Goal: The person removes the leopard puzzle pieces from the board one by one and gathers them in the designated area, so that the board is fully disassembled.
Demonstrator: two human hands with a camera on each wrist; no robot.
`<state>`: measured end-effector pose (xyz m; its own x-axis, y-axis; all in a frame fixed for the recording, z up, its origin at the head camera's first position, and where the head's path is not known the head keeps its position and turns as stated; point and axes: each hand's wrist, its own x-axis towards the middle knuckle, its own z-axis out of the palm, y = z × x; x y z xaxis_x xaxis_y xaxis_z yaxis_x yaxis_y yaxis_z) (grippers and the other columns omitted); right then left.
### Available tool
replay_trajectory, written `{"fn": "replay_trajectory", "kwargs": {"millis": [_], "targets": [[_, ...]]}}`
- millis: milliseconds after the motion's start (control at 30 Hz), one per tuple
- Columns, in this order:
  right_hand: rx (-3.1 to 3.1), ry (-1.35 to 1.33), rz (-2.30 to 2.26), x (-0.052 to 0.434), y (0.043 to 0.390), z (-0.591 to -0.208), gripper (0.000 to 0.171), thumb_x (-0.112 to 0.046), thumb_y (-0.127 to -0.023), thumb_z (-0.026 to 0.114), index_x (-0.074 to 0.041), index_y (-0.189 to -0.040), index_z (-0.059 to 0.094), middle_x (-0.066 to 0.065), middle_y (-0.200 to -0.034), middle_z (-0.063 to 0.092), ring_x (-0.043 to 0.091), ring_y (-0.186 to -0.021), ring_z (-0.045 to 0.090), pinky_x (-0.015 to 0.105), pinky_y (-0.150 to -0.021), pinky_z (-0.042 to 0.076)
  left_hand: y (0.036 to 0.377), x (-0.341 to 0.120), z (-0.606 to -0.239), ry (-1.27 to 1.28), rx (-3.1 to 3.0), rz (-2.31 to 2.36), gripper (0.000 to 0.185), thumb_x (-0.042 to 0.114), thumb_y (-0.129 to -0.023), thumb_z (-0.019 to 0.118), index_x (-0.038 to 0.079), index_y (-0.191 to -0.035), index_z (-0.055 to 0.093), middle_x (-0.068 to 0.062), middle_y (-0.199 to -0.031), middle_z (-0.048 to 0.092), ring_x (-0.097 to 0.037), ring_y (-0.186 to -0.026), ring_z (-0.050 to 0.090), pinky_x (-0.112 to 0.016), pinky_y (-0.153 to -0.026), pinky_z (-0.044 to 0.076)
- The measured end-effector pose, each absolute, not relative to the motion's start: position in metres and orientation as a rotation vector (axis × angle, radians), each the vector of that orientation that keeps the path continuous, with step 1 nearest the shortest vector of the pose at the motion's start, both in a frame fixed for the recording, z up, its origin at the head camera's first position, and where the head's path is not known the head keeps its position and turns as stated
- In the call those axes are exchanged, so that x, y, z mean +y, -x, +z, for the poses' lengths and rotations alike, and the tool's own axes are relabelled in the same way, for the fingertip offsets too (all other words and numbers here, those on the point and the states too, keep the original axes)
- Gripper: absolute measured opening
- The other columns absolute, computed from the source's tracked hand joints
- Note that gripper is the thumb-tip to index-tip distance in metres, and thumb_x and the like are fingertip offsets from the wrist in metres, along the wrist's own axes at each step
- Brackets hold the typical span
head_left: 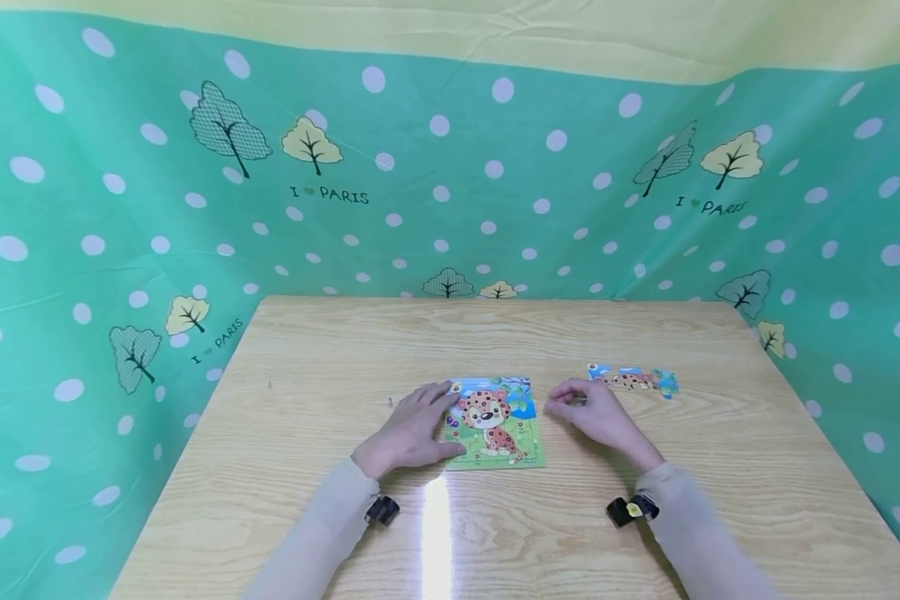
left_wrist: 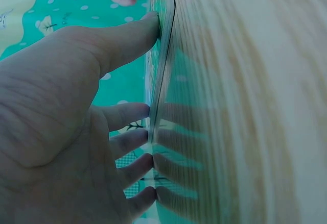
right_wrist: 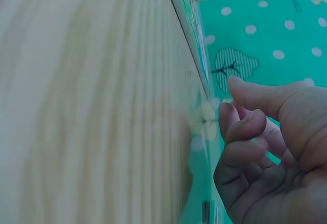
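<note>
A square picture puzzle board [head_left: 495,425] with a spotted leopard cub on green and blue lies mid-table. My left hand [head_left: 416,429] rests along its left side, thumb on the board's lower left part. In the left wrist view the left hand's fingers [left_wrist: 135,173] are spread and fairly straight, their tips at the board's edge and tabletop. Just right of the board hovers my right hand [head_left: 596,412], apart from it. The right wrist view shows its fingers [right_wrist: 245,152] loosely curled, the thumb apart, and nothing visible between them.
Several puzzle pieces [head_left: 633,380] with blue and spotted parts lie in a group beyond my right hand. The wooden table [head_left: 330,342] carries a bright light reflection in front of the board. A green dotted curtain [head_left: 450,217] hangs behind and at both sides.
</note>
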<state>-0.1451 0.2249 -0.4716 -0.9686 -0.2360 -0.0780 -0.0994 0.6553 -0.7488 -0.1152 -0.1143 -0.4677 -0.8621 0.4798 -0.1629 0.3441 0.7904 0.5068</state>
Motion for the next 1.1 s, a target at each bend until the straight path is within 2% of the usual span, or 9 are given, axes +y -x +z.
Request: {"fn": "replay_trajectory", "kwargs": {"millis": [467, 700, 833, 1000, 1100], "targets": [[2.596, 0.324, -1.238, 0.185, 0.142, -0.471, 0.021, -0.028, -0.096, 0.079, -0.012, -0.111, 0.077, 0.0, -0.097, 0.073, 0.015, -0.088, 0.063, 0.03, -0.081, 0.053, 0.114, -0.114, -0.468, -0.627, 2.697, 0.7, 0.09, 0.05, -0.094, 0.077, 0.01, -0.165, 0.039, -0.012, -0.177, 0.026, -0.041, -0.163, 0.024, -0.064, -0.133, 0.02], [2.542, 0.368, -1.267, 0.166, 0.141, -0.47, 0.02, -0.026, -0.094, 0.082, -0.014, -0.109, 0.079, 0.0, -0.093, 0.072, 0.016, -0.081, 0.062, 0.024, -0.07, 0.051, 0.115, -0.115, -0.467, -0.63, 2.701, 0.695, 0.09, 0.051, -0.093, 0.077, 0.011, -0.165, 0.039, -0.012, -0.177, 0.026, -0.041, -0.163, 0.025, -0.063, -0.133, 0.02], [2.523, 0.414, -1.237, 0.156, 0.141, -0.47, 0.03, -0.025, -0.094, 0.082, -0.013, -0.12, 0.077, -0.002, -0.092, 0.071, 0.014, -0.081, 0.061, 0.025, -0.068, 0.05, 0.116, -0.115, -0.468, -0.63, 2.707, 0.689, 0.09, 0.051, -0.093, 0.077, 0.011, -0.165, 0.039, -0.012, -0.177, 0.026, -0.041, -0.162, 0.025, -0.064, -0.133, 0.021], [2.478, 0.461, -1.139, 0.147, 0.142, -0.472, 0.053, -0.027, -0.091, 0.086, -0.013, -0.139, 0.069, -0.003, -0.082, 0.065, 0.01, -0.067, 0.055, 0.023, -0.06, 0.047, 0.116, -0.114, -0.467, -0.629, 2.709, 0.682, 0.09, 0.052, -0.093, 0.077, 0.012, -0.165, 0.039, -0.011, -0.177, 0.026, -0.04, -0.163, 0.025, -0.064, -0.133, 0.021], [2.481, 0.484, -1.093, 0.145, 0.143, -0.473, 0.063, -0.027, -0.089, 0.088, -0.013, -0.145, 0.065, -0.003, -0.075, 0.061, 0.009, -0.061, 0.051, 0.023, -0.058, 0.046, 0.116, -0.114, -0.468, -0.631, 2.708, 0.683, 0.09, 0.052, -0.093, 0.077, 0.012, -0.165, 0.039, -0.011, -0.177, 0.026, -0.04, -0.163, 0.025, -0.064, -0.133, 0.021]]}}
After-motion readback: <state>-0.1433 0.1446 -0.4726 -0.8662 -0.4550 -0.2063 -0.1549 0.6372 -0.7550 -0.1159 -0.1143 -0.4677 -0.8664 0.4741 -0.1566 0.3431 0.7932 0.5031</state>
